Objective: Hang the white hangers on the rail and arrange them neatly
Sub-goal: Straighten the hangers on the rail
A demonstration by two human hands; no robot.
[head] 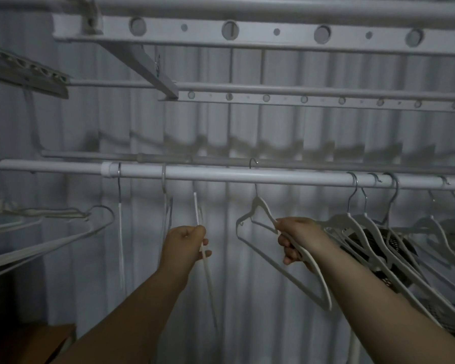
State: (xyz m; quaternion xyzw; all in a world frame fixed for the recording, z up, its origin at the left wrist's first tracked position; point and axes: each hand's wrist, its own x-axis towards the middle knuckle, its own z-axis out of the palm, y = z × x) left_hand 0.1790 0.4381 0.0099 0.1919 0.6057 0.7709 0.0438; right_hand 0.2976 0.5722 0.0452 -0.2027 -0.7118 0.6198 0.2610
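A white rail (221, 174) runs across the middle of the view. My left hand (185, 244) grips a white hanger (208, 274) seen edge-on, just below the rail. My right hand (297, 239) grips the shoulder of another white hanger (263, 248), whose metal hook (253, 164) sits over the rail. Two more thin hangers (120, 232) hang edge-on to the left. Several white hangers (365, 227) crowd the rail to the right, behind my right forearm.
A drying rack with holed bars (273, 31) hangs overhead. More hangers (50, 232) stick out at the left. A dark mesh basket (389, 245) sits behind the right-hand hangers. A brown cardboard box (29, 342) lies at bottom left. The wall is corrugated.
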